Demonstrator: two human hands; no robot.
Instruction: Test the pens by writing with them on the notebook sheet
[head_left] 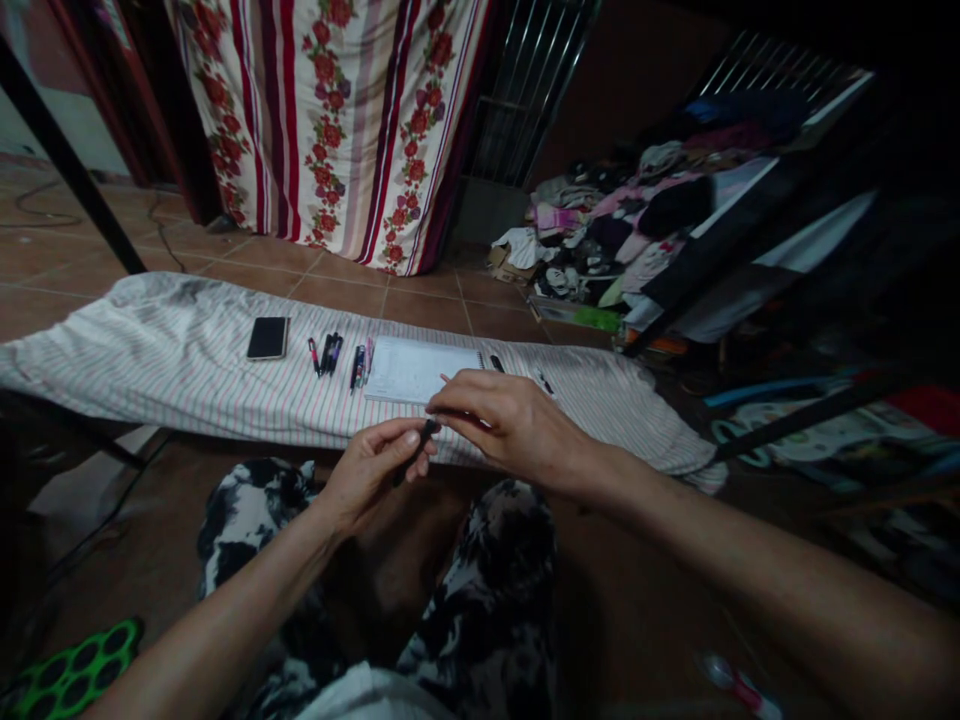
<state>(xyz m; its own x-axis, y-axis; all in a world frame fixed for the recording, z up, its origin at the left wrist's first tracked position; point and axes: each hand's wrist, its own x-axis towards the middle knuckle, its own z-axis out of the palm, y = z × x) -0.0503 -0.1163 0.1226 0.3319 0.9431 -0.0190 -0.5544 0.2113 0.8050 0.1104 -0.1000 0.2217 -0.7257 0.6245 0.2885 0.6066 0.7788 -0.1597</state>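
My left hand is closed around a dark pen, held at a slant above the near edge of the cloth-covered surface. The fingertips of my right hand pinch together at the pen's upper end, and the exact part between them is too small to make out. Just behind my hands lies an open spiral notebook with a pale page. Left of it rest several pens, and farther left another group of pens. Two dark pen-like pieces, one black and one thinner, lie to the right.
A dark-screened phone lies on the striped cloth at left. Behind hangs a floral curtain. Clothes are piled at the back right. A green object with round holes is at lower left, near my knees.
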